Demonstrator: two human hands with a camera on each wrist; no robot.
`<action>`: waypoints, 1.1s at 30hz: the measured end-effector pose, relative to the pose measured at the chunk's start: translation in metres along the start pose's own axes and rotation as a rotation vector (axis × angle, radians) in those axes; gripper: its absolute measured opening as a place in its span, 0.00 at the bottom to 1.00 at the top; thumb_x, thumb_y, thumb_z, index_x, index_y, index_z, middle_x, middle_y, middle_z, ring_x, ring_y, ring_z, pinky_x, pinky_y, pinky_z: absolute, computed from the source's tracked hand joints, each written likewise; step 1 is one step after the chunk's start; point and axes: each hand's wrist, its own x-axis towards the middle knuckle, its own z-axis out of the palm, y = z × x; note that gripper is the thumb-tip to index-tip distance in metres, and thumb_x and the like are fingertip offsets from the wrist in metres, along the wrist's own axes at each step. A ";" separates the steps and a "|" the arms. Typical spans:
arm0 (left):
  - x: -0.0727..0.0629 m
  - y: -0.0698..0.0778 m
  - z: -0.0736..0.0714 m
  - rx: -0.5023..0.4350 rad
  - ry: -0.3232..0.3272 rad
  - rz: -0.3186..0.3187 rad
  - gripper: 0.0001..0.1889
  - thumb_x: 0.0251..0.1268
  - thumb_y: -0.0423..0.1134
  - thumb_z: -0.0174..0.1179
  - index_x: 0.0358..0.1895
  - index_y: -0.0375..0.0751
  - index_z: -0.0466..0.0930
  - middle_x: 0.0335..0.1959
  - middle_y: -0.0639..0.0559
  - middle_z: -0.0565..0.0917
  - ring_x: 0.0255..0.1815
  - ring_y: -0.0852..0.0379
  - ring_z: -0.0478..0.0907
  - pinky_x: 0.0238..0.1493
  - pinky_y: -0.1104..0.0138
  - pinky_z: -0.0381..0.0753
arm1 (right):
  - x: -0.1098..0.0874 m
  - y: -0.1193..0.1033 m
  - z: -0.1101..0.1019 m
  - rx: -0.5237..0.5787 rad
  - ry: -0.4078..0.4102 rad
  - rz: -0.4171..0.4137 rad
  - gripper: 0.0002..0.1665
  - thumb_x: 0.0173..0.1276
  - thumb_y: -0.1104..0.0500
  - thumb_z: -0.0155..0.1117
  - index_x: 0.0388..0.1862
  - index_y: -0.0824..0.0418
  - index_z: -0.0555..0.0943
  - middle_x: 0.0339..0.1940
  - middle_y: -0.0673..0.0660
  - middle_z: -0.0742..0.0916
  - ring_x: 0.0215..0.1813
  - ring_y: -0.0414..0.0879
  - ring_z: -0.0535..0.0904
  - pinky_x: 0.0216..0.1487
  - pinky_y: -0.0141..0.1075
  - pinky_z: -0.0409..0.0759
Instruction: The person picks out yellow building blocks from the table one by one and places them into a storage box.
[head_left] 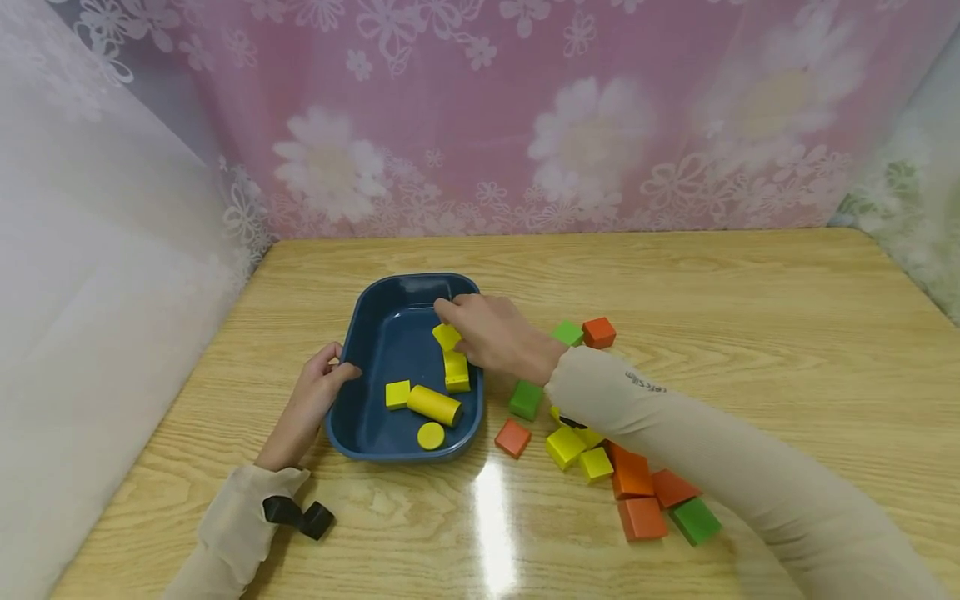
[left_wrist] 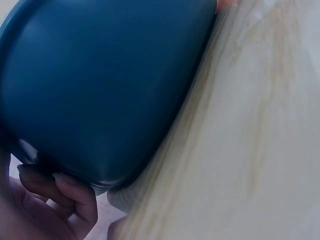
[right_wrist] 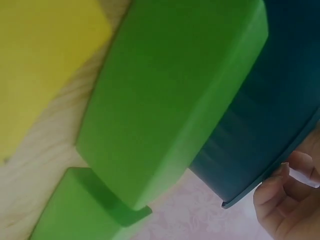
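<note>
Clearly, our two hands are apart, at opposite sides of a deep blue, rounded-rectangular, glossy tray [head_left: 401,354]. Our left hand [head_left: 312,402] clamps its near wall, thumb over the rim and fingers outside. Our right hand [head_left: 497,335] reaches over the opposite wall, its fingers bent down at a tilted yellow solid block [head_left: 446,337]; we cannot tell whether they pinch it.

Just below that hand, inside the tray, stands a yellow notched block [head_left: 457,373]. Between our hands and closer to us lie a small yellow cube [head_left: 397,395], a smooth yellow cylinder [head_left: 435,406] touching it, and a yellow round-faced block [head_left: 431,436].

Outside, a green block [head_left: 527,400] and a flat-faced red block [head_left: 513,438] lie on our side of the right hand. Under and beside the right forearm, more yellow, orange-red and green blocks [head_left: 696,522] cluster on the wood-grain table [head_left: 405,533].
</note>
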 end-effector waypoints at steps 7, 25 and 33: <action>-0.002 0.001 0.000 0.006 -0.005 -0.001 0.05 0.65 0.31 0.51 0.33 0.39 0.64 0.15 0.52 0.68 0.21 0.57 0.75 0.26 0.69 0.74 | 0.002 -0.002 0.001 -0.073 0.002 0.029 0.22 0.63 0.58 0.69 0.53 0.60 0.73 0.40 0.57 0.83 0.37 0.47 0.81 0.35 0.35 0.81; -0.002 0.002 -0.001 0.008 -0.009 0.001 0.06 0.66 0.32 0.51 0.33 0.39 0.64 0.15 0.54 0.66 0.21 0.57 0.74 0.26 0.69 0.73 | 0.004 -0.004 -0.003 -0.017 -0.225 0.220 0.25 0.66 0.47 0.65 0.57 0.59 0.77 0.44 0.54 0.84 0.39 0.43 0.78 0.38 0.36 0.81; -0.001 0.001 -0.001 0.013 -0.008 0.007 0.06 0.66 0.32 0.51 0.33 0.38 0.64 0.17 0.51 0.71 0.22 0.56 0.76 0.27 0.68 0.75 | 0.000 -0.013 -0.005 -0.028 -0.236 0.238 0.30 0.66 0.50 0.64 0.63 0.63 0.72 0.52 0.58 0.82 0.46 0.47 0.80 0.42 0.37 0.82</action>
